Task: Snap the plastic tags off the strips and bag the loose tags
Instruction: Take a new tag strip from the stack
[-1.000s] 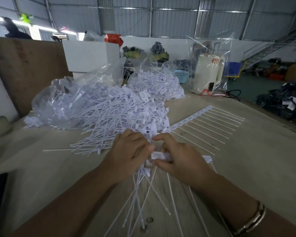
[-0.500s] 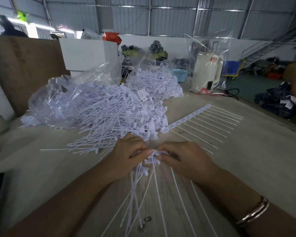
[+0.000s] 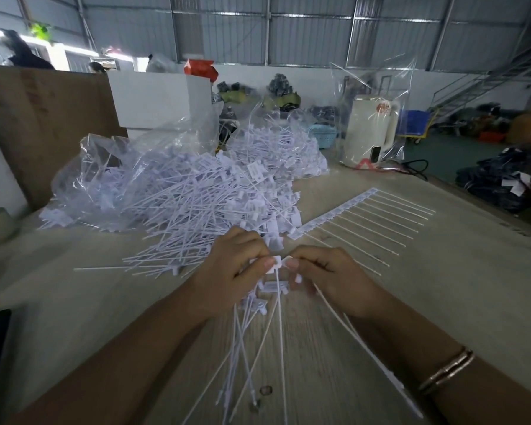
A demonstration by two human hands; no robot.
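I see both hands low over the pale wooden surface (image 3: 442, 286), fingertips meeting. My left hand (image 3: 230, 277) and right hand (image 3: 328, 280) each pinch one side of a small white tag (image 3: 276, 262), and thin white tails (image 3: 252, 357) hang from the grip toward me. The left hand looks to be bunching several more tags underneath, though the blur makes that hard to confirm. Just beyond my knuckles lies the heap of loose tags (image 3: 203, 207), spilling from a clear plastic bag (image 3: 111, 167) on the left. An uncut strip (image 3: 344, 210) rests flat to the right of the heap, apart from my hands. A bracelet (image 3: 446, 368) sits on the right wrist.
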